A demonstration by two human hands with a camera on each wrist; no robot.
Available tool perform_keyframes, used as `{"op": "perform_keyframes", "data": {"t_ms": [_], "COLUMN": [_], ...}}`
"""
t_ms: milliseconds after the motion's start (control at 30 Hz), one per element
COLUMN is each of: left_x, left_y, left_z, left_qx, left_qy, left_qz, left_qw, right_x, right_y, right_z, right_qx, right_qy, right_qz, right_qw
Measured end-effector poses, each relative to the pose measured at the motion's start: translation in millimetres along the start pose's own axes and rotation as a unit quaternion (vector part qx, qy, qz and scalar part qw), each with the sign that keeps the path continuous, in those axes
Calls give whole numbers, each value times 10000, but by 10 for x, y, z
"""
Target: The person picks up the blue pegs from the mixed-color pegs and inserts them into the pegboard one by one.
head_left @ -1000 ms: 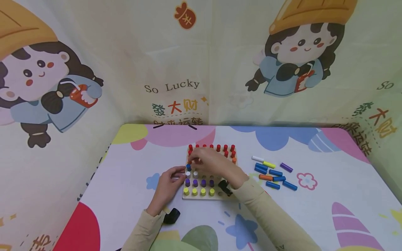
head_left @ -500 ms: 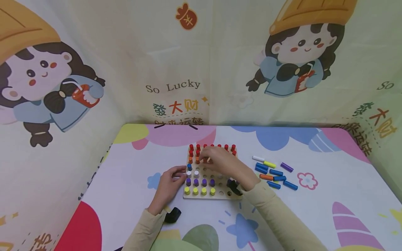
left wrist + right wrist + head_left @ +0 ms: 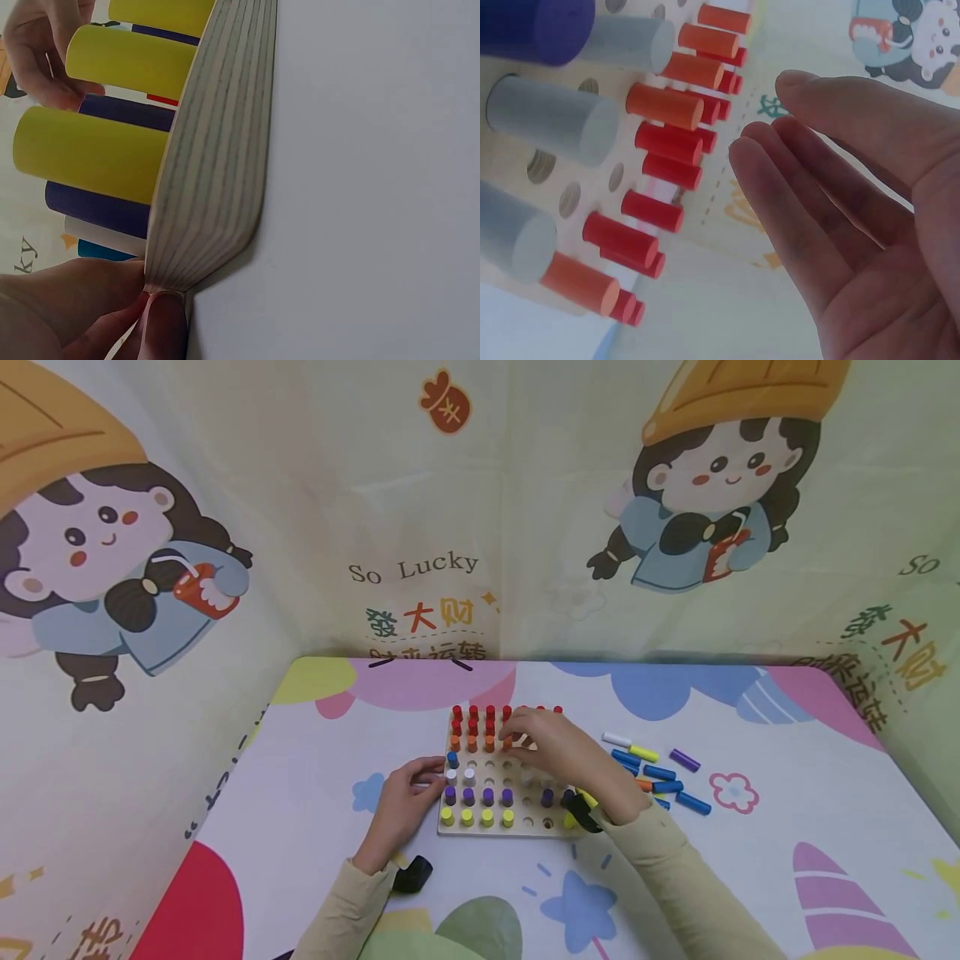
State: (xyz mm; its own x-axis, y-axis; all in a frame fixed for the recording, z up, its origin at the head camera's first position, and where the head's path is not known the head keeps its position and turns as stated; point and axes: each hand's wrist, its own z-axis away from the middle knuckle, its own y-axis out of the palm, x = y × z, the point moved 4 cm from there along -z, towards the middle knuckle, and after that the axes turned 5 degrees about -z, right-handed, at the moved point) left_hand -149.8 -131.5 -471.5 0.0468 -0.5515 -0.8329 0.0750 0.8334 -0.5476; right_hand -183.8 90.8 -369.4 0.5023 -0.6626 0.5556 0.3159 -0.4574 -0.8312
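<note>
I face a cream backdrop [image 3: 555, 527] printed with braided cartoon girls [image 3: 720, 510] in orange hats [image 3: 750, 397], "So Lucky" lettering [image 3: 407, 568] and a red pouch [image 3: 446, 402]; my white tabletop [image 3: 300, 810] bears a blue star [image 3: 579, 912].

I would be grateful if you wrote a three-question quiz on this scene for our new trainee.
1. In the head view, the nearest row on the board is: (a) red, (b) yellow, (c) blue?
2. True or false: the right hand is gripping a peg.
3. Which side of the board does the left hand hold, and on which side do the loose pegs lie?

Key:
1. b, the yellow pegs.
2. False; its thumb and fingers are apart, with nothing between.
3. Left; right.
</note>
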Motion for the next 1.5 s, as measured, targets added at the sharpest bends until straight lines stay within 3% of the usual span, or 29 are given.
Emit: {"op": "perform_keyframes", "data": {"t_ms": [367, 600, 1167, 1500], "left_x": [7, 5, 4, -4], "left_y": [9, 12, 15, 17], "left_z": [-11, -5, -6, 1], "left_qx": [-63, -37, -75, -70], "left_qy": [258, 239, 172, 67], "left_qz": [21, 35, -20, -35], "left_qw": [9996, 9997, 9998, 9999], "right_x": [-106, -234, -519, -699], "right_y": [-101, -146, -209, -204], "right_z": [120, 226, 413, 530], "right_qx": [-115, -176, -405, -486], "right_qy": [99, 285, 302, 468], "right_qz": [268, 166, -104, -7], "right_qw": [9995, 9993, 9987, 9977]}}
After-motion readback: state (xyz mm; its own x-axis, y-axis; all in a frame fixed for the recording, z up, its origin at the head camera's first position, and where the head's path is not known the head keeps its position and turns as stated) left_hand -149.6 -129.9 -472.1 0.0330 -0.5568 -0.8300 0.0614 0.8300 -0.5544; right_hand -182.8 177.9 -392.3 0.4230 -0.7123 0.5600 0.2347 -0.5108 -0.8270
